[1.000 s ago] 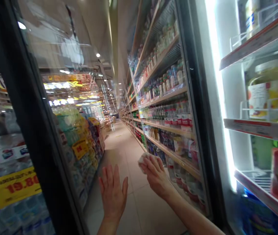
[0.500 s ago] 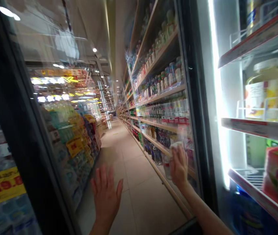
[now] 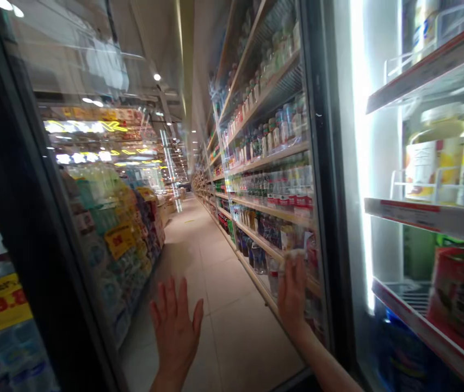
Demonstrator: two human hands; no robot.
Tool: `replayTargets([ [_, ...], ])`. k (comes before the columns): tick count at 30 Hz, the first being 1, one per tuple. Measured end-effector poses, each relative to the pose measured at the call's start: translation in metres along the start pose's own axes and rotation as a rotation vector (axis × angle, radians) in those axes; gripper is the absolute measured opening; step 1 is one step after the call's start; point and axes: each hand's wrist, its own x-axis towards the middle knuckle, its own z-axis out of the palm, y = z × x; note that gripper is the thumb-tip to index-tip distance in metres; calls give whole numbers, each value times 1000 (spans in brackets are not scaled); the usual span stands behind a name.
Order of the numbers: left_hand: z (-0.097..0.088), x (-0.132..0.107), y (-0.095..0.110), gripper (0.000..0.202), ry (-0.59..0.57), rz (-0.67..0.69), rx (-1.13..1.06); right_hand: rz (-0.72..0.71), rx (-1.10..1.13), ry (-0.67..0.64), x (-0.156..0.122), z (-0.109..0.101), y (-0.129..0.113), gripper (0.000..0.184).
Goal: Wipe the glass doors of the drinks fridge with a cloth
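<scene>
An open glass cooler door with a black frame fills the middle of the view, and I look through it down a shop aisle. My left hand lies flat on the pane low down, fingers stretched and slightly spread. My right hand presses a small white cloth against the glass near the door's right frame, its fingers laid flat over the cloth.
To the right, the lit cooler interior has shelves with jars, cartons and a red pack. Through the glass: long drink shelves on the right, stacked goods with yellow price signs on the left, tiled floor between.
My right hand has slid the cloth rightwards across the glass to the door's right frame, then slightly down. My left hand has stayed flat on the pane, shifting a little left.
</scene>
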Motion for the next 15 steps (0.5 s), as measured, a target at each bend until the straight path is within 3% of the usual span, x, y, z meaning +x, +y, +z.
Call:
replayTargets([
  [3, 1, -1, 0, 70, -3, -5, -2, -364, 66, -153, -15, 3, -19, 62],
  [4, 1, -2, -1, 70, -7, 1, -4, -409, 70, -159, -15, 3, -19, 63],
  [5, 0, -3, -2, 71, -10, 8, -6, -380, 65, -144, -12, 2, -14, 63],
  [10, -1, -6, -2, 72, -26, 2, -12, 142, 11, 81, 25, 3, 24, 58],
  [12, -1, -7, -1, 72, -24, -3, -17, 103, 13, 71, 28, 2, 27, 59],
  [15, -2, -7, -1, 73, -27, 9, -17, -243, 55, -115, 24, -3, 28, 61],
])
